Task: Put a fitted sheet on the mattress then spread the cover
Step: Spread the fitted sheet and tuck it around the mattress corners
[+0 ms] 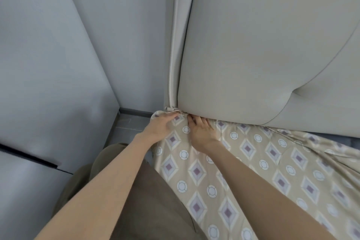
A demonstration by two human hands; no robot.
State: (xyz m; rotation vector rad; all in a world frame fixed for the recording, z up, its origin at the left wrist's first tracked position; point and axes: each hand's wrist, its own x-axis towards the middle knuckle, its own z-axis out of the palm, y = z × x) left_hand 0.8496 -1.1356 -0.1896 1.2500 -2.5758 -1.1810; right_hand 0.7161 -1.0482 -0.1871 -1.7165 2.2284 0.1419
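Fitted sheet (243, 165) is bunched at far-left corner, against headboard (253, 45). Left hand (162, 123) grips the corner hem. Right hand (201, 132) presses fabric toward the headboard gap, fingertips hidden, grip unclear. Risk: the hem likely springs back off if released untucked.

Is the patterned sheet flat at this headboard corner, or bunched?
Bunched: the sheet gathers in folds under the headboard corner, where the left hand grips it and the right hand presses it.

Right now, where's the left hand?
Head view, centre: left hand grips the fitted sheet corner at the headboard base, just left of the right hand.
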